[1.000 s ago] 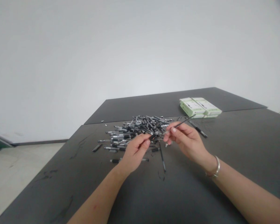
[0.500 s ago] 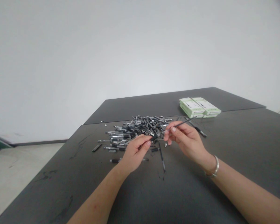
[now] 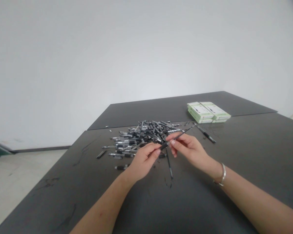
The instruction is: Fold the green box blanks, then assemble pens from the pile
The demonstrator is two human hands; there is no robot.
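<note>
My left hand (image 3: 141, 162) pinches a pen barrel (image 3: 164, 146) by its black grip, just in front of the pile. Between the thumb and fingers of my right hand (image 3: 189, 149) is a thin dark pen refill (image 3: 187, 129), slanting up to the right. The refill's lower end meets the open end of the barrel; how far it reaches inside is hidden by my fingertips. Behind both hands spreads a heap of clear and black pen parts (image 3: 148, 131). A slim dark refill (image 3: 170, 167) lies on the table below my fingers.
Green and white boxes (image 3: 208, 112) are stacked at the back right of the dark table (image 3: 246, 156). A black-gripped pen (image 3: 206, 133) lies in front of them. Small loose pieces (image 3: 106, 126) lie left of the heap, and a pale wall (image 3: 146, 55) rises behind.
My right hand has moved left and slightly down toward my left hand, bringing the refill with it. Less of the refill shows between the hands. My left hand has barely shifted.
</note>
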